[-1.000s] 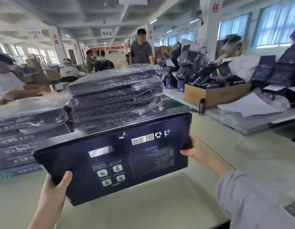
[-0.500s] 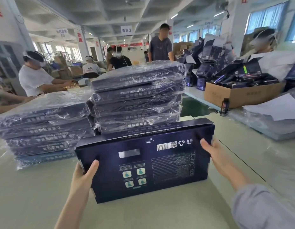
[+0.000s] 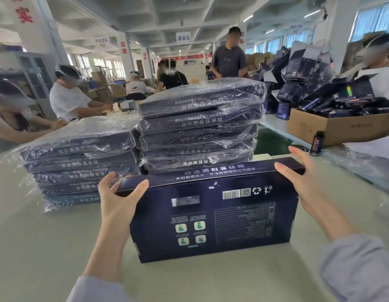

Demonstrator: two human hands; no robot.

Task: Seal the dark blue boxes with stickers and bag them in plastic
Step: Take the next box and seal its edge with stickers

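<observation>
1. In the head view, a dark blue box (image 3: 211, 225) stands on its long edge on the pale desk (image 3: 47, 247), right in front of the person. Its big flat side faces the camera.
2. That side shows a barcode, a small square code, a recycling sign and four little green pictures. The thin top side has white writing on it.
3. The left hand (image 3: 118, 203) holds the top left corner of the box. Its grip is closed on that corner, with the thumb on the front and the fingers (image 3: 106, 182) curled round the back.
4. The right hand (image 3: 306, 186) is at the top right corner. Its grip is wide, with straight fingers. One finger lies on the top edge and the others are lifted up a bit.
5. Both arms wear grey sleeves.
6. Just behind the box are two piles of the same kind of boxes, each wrapped in shiny clear plastic. The low pile (image 3: 80, 162) is on the left and the tall pile (image 3: 200, 127) is in the middle.
7. On the right is a brown cardboard carton (image 3: 341, 127) full of dark things. A small dark bottle (image 3: 317, 142) stands beside it.
8. Far back, other people work at desks, and one person in a white shirt (image 3: 67, 99) leans over.
</observation>
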